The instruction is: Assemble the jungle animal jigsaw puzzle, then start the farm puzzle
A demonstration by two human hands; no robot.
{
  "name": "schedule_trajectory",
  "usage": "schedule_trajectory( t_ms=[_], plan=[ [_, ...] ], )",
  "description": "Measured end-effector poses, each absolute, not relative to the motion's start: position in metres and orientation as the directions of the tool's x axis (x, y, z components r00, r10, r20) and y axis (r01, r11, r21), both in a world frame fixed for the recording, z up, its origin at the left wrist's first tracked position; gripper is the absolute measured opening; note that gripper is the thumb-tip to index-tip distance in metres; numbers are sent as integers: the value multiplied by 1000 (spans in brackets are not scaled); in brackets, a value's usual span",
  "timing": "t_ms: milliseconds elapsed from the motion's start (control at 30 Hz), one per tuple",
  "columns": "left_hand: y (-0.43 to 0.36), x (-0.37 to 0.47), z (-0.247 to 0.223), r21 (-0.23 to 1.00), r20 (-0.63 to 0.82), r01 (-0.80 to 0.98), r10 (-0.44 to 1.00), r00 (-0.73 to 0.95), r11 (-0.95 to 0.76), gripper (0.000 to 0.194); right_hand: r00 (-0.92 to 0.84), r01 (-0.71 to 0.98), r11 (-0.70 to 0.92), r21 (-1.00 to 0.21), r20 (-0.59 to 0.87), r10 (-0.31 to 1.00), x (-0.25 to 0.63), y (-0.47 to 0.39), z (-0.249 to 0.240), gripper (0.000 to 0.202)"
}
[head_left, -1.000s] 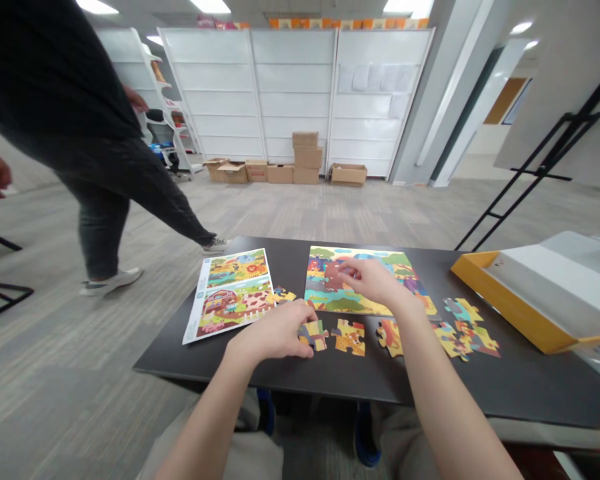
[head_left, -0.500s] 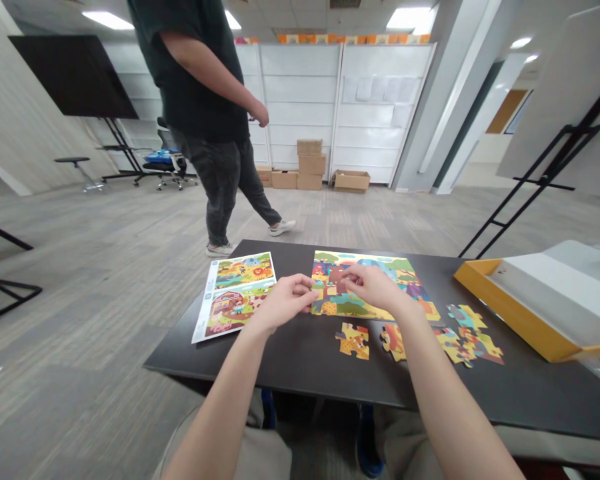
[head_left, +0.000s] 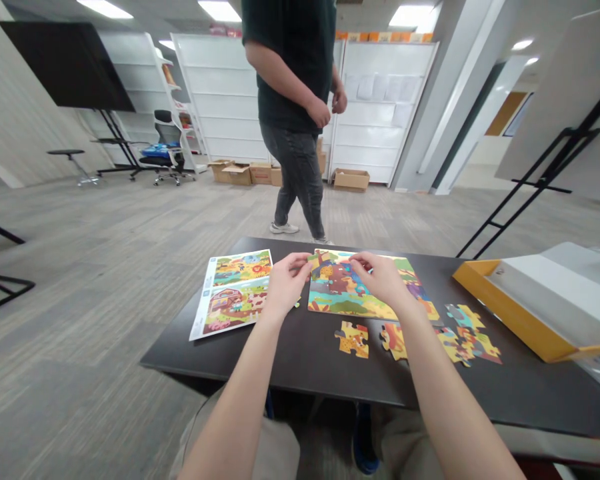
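My left hand (head_left: 289, 283) is closed in a pinch at the upper left of the jigsaw puzzle (head_left: 345, 307), holding the edge of a green and brown puzzle piece (head_left: 313, 264). My right hand (head_left: 380, 279) has its fingertips closed over the puzzle's upper middle, where they seem to grip the far side of the joined pieces; the fingers partly hide that grip. A small green bit of a piece (head_left: 297, 303) shows beside my left wrist. Nearer to me lie a spotted giraffe piece (head_left: 354, 340) and an orange lion piece (head_left: 393, 340), partly covered by my right forearm.
A printed picture sheet (head_left: 235, 297) lies left of the puzzle on the dark table (head_left: 300, 360). More loose pieces (head_left: 473, 337) lie at right, beside a yellow and white box (head_left: 525, 307). Beyond the table, a person (head_left: 295, 100) is walking past. An easel stand (head_left: 540, 183) stands at right.
Both hands have moved slightly away from me over the puzzle, and the pieces between them have shifted the same way. The person has walked from left to right.
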State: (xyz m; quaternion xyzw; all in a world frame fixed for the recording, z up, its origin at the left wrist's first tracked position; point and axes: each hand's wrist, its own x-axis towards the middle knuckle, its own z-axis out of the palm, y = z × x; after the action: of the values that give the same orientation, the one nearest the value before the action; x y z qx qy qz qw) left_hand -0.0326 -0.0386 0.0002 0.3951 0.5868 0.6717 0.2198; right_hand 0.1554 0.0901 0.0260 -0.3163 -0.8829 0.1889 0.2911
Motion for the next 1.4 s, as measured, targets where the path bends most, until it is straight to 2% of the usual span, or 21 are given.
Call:
schedule_trajectory(
  t_ms=[100, 167, 233, 600, 733, 933, 1200, 1400],
  plan=[
    [-36, -31, 5, 930, 363, 229, 623, -692, -288, 28, -586, 469, 718, -515, 427, 689, 155, 90, 27, 21],
    [-36, -35, 7, 920, 377, 238, 535, -756, -312, 29, -548, 493, 712, -500, 457, 701, 156, 92, 27, 21],
    [-34, -39, 8, 921, 369, 232, 506, -780, -314, 31, -521, 507, 708, -492, 479, 706, 157, 94, 26, 21],
    [-20, -30, -5, 944, 329, 238, 696, -638, -228, 26, -567, 521, 736, -432, 470, 677, 152, 92, 20, 22],
    [-21, -31, -6, 941, 330, 267, 726, -603, -206, 18, -612, 490, 759, -430, 450, 650, 151, 90, 19, 20],
    [-24, -33, -6, 937, 331, 294, 742, -582, -187, 17, -631, 492, 765, -415, 436, 642, 150, 88, 19, 23],
    [-27, -36, -6, 935, 335, 308, 725, -602, -177, 14, -636, 508, 757, -410, 414, 651, 149, 88, 20, 26],
    [-28, -40, -5, 892, 447, 391, 567, -692, -226, 16, -625, 521, 754, -401, 423, 657, 149, 88, 18, 26]
  ],
)
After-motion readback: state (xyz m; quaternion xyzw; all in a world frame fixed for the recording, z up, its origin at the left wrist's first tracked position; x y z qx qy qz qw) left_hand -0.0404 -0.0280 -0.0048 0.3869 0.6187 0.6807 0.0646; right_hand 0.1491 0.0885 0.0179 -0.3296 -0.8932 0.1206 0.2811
